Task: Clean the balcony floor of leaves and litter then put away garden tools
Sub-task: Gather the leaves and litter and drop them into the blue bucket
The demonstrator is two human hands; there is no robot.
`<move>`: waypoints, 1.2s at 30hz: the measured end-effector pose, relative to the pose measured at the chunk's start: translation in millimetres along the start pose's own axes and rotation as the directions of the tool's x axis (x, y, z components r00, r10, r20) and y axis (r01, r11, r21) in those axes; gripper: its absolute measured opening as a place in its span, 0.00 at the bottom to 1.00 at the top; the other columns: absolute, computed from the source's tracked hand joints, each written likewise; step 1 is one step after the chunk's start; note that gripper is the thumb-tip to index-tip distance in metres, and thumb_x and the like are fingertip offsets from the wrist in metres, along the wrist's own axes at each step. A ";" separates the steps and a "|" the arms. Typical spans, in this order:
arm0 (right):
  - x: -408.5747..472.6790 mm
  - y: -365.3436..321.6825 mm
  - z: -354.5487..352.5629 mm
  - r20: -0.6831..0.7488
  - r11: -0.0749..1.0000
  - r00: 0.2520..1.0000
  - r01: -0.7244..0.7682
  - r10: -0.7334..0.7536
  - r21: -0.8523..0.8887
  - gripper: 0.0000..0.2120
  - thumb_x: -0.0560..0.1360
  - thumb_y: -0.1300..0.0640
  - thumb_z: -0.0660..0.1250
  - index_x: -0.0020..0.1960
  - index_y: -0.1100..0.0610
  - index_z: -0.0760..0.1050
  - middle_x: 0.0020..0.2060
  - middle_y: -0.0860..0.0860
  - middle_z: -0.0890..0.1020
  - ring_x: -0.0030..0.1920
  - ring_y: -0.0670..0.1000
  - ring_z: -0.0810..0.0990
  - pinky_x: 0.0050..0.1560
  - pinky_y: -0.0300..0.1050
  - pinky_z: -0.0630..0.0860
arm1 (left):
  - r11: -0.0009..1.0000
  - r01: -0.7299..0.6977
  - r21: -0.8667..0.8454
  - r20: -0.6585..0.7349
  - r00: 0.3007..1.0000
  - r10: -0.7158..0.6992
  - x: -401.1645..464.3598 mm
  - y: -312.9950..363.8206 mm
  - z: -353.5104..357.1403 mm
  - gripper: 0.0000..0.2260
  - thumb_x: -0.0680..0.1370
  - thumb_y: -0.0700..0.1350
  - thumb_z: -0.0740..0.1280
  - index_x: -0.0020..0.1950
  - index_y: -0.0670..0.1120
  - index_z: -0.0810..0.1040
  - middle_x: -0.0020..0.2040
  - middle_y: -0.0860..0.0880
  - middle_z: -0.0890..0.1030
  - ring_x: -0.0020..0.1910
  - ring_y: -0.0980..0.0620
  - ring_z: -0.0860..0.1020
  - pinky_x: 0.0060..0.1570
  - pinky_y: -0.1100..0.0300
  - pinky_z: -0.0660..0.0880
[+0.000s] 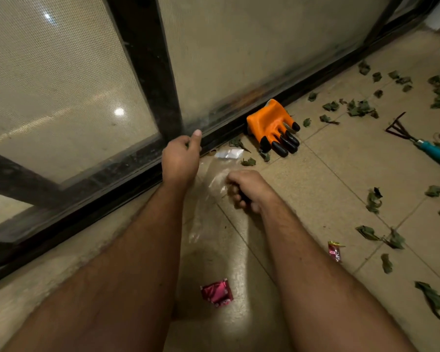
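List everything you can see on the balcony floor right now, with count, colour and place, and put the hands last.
clear plastic bag: one, transparent, on the floor between the two forearms.
orange glove: one, orange with black claw tips, against the door track.
hand rake: one, teal handle and dark prongs, on the tiles at the right edge.
red wrappers: two, red; one between the forearms, one right of the right forearm.
white wrapper: one, white, by the track beside the left hand.
leaves: many, green, scattered over the right-hand tiles.
screen door: mesh panels in a dark frame, along the top.
left hand: at the track, fingers curled round something green.
right hand: grips the bag's edge.
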State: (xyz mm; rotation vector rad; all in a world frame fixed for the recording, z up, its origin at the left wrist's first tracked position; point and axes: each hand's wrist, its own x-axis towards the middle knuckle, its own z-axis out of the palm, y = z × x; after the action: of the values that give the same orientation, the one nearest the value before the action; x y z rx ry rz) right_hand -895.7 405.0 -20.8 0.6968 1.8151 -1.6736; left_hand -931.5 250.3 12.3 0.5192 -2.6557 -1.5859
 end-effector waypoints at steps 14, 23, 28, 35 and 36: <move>20.3 -8.3 -54.0 -0.482 0.875 0.805 0.093 -0.347 -0.474 0.23 0.78 0.46 0.68 0.69 0.53 0.70 0.62 0.50 0.78 0.60 0.52 0.78 0.51 0.44 0.73 | 0.959 -0.114 0.259 0.314 0.949 0.028 -15.0 -9.2 42.3 0.15 0.81 0.51 0.64 0.66 0.49 0.74 0.59 0.48 0.81 0.53 0.48 0.80 0.55 0.47 0.78; 23.0 6.7 -39.9 -0.541 0.740 0.674 0.012 -0.503 -0.673 0.07 0.78 0.49 0.65 0.52 0.51 0.78 0.40 0.47 0.81 0.38 0.47 0.74 0.35 0.42 0.65 | 0.838 -0.354 0.416 0.418 0.892 0.169 -7.0 8.5 73.9 0.25 0.80 0.51 0.67 0.76 0.51 0.66 0.67 0.46 0.77 0.64 0.45 0.76 0.59 0.47 0.76; 16.7 19.1 -62.2 -0.439 0.830 0.746 0.269 -0.501 -0.490 0.11 0.75 0.56 0.66 0.36 0.60 0.71 0.31 0.52 0.73 0.33 0.49 0.68 0.33 0.47 0.64 | 0.818 -0.359 0.449 0.460 0.878 0.133 -13.4 10.2 92.2 0.21 0.80 0.50 0.67 0.73 0.52 0.71 0.68 0.45 0.76 0.64 0.46 0.75 0.58 0.51 0.73; 7.2 22.3 -80.7 -0.514 0.936 0.788 0.338 -0.339 -0.099 0.14 0.74 0.58 0.69 0.32 0.54 0.68 0.25 0.47 0.67 0.28 0.46 0.64 0.28 0.40 0.64 | 0.790 -0.413 0.454 0.523 0.841 0.139 -34.4 -0.6 105.5 0.09 0.80 0.49 0.68 0.58 0.47 0.79 0.50 0.49 0.73 0.48 0.51 0.72 0.44 0.57 0.69; 6.7 21.5 -81.6 -0.514 0.936 0.791 0.343 -0.332 -0.076 0.15 0.74 0.59 0.69 0.32 0.53 0.68 0.25 0.46 0.66 0.27 0.45 0.64 0.27 0.39 0.64 | 0.802 -0.408 0.437 0.516 0.844 0.148 -35.4 -3.5 105.9 0.09 0.80 0.49 0.67 0.56 0.46 0.78 0.49 0.49 0.72 0.47 0.51 0.72 0.43 0.58 0.69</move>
State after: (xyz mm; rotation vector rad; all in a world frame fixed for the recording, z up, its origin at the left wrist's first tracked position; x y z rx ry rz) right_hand -890.1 488.0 -36.1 0.9504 2.4261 -1.8548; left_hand -915.2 349.4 -36.7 -0.3306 -3.3262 -0.9511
